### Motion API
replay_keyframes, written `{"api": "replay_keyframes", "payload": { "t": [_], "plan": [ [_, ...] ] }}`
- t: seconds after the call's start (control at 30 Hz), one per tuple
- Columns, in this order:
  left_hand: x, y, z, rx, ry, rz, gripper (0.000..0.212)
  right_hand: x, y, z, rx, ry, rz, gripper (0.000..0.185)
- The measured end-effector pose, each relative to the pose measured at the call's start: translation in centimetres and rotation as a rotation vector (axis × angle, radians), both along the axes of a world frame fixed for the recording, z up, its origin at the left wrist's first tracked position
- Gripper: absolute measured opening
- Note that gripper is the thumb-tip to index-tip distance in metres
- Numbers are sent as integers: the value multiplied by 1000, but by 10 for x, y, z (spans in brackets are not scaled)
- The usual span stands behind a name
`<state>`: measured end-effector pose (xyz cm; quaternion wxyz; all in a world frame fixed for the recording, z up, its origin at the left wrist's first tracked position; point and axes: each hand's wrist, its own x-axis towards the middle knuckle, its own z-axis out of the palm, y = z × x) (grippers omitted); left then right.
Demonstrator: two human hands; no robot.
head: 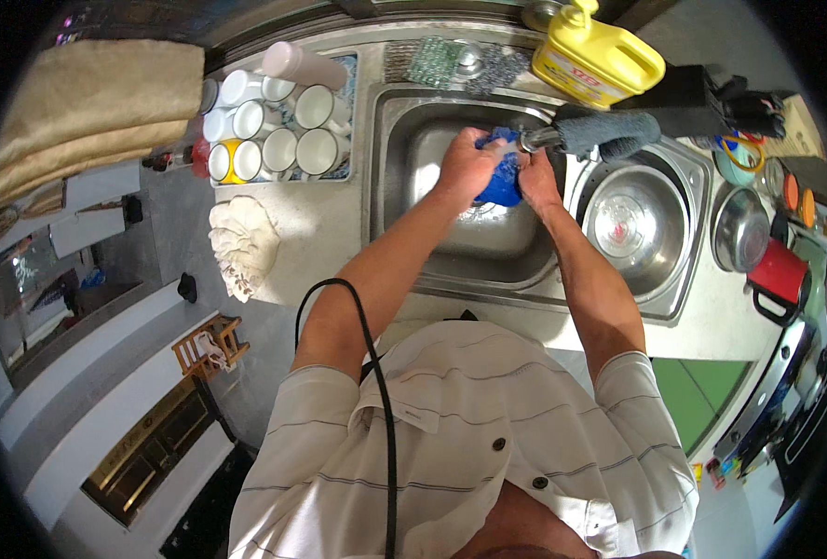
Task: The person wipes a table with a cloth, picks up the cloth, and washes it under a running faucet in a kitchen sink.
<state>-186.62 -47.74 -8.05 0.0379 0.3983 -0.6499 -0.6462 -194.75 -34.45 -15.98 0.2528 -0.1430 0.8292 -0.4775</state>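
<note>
Over the left basin of a stainless steel sink (399, 202), my left hand (468, 168) grips one side of a wet blue cloth or mesh scrubber (501, 178). My right hand (539, 178) closes on its other side, below the faucet (533, 138), which has a grey cover (612, 133) around its upper part. Water seems to run over the blue piece. Its exact kind is hard to tell, and some fingers are hidden behind it. In the right basin stands a metal bowl (637, 223) holding some water.
White enamel mugs (281, 149) stand on a patterned tray (353, 77) at left, near a crumpled cloth (242, 241). Scouring pads (433, 63) and a yellow jug (595, 59) line the sink's back edge. To the right are a steel bowl (742, 229) and a red pot (779, 274).
</note>
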Motion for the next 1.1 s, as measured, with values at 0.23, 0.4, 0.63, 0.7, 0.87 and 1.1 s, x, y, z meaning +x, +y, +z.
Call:
{"api": "replay_keyframes", "payload": {
  "t": [0.23,0.4,0.63,0.7,0.87,1.1],
  "plan": [
    [-3,-19,43,159,159,-138,38,16,8,34,-532,-824,-207,33],
    [0,-21,60,262,154,-130,33,16,15,44,-617,-998,-132,38],
    [1,-20,68,412,281,-144,31,12,15,44,-616,-1077,-49,53],
    [0,-24,69,473,294,-129,32,9,16,41,-622,-1129,-7,54],
    [-9,-23,62,428,347,-138,31,3,14,50,-699,-1144,-59,43],
    [-28,-11,28,200,393,-353,33,8,27,29,-641,-994,-234,29]
  ]
}}
